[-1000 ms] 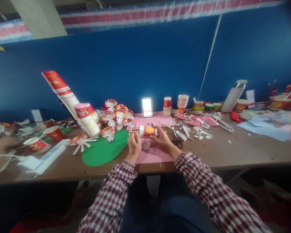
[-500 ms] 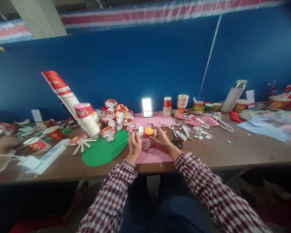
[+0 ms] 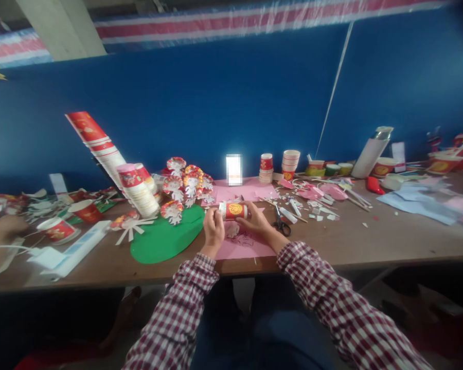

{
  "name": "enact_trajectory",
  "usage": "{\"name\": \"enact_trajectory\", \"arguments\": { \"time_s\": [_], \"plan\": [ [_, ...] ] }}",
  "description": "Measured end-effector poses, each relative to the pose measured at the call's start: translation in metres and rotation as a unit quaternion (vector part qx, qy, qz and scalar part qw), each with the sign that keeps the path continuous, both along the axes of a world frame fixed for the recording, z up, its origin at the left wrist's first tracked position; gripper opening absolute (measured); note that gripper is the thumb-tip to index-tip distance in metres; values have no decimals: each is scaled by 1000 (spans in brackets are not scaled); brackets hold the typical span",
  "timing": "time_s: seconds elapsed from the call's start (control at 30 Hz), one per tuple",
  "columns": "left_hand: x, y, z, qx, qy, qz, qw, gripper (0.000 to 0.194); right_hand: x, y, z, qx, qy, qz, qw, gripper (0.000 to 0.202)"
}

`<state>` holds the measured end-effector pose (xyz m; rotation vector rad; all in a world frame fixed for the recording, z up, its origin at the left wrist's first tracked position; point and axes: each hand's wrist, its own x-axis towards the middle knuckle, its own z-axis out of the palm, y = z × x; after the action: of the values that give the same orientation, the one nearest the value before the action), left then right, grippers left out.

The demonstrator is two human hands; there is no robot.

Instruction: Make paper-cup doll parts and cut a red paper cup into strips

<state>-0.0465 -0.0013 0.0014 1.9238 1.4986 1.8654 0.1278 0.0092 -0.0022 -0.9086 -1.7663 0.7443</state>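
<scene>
Between my two hands lies a red and white paper cup (image 3: 235, 210) with a yellow emblem, held on its side above pink paper (image 3: 257, 248). My left hand (image 3: 213, 229) grips its left end, fingers closed. My right hand (image 3: 256, 220) is wrapped round its right end. Below the cup, a small cut-paper piece (image 3: 232, 229) and dark scraps lie on the pink sheet. Black scissors (image 3: 281, 223) rest just right of my right hand. A green paper shape (image 3: 167, 237) lies to the left of my left hand.
Tall stacked cups (image 3: 100, 146) lean at the left, beside flower-like cut cups (image 3: 192, 181). A power strip (image 3: 79, 249) and a blurred co-worker's hand (image 3: 3, 239) are at far left. Short cup stacks (image 3: 290, 163), paper scraps and a thermos (image 3: 372, 153) stand to the right.
The cup has shifted very slightly to the left in my hands. My grip and the things on the table look the same.
</scene>
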Motion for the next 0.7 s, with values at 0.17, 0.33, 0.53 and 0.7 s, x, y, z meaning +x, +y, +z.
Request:
{"name": "enact_trajectory", "arguments": {
  "time_s": [0.17, 0.33, 0.53, 0.7],
  "plan": [
    [-3, 1, 1, -23, -61, -6, 998, 36, 2, 0, 0, 10, -13, -18, 1000, 54],
    [-3, 2, 1, -14, -9, -26, 1000, 28, 4, 0, 0, 45, -38, -32, 998, 57],
    [-2, 1, 3, -40, -29, -86, 995, 21, 2, 5, -5, 21, -7, -82, 996, 59],
    [2, -2, 8, -68, -97, -110, 987, 22, 2, 0, 0, 66, -58, -87, 992, 51]
  ]
}}
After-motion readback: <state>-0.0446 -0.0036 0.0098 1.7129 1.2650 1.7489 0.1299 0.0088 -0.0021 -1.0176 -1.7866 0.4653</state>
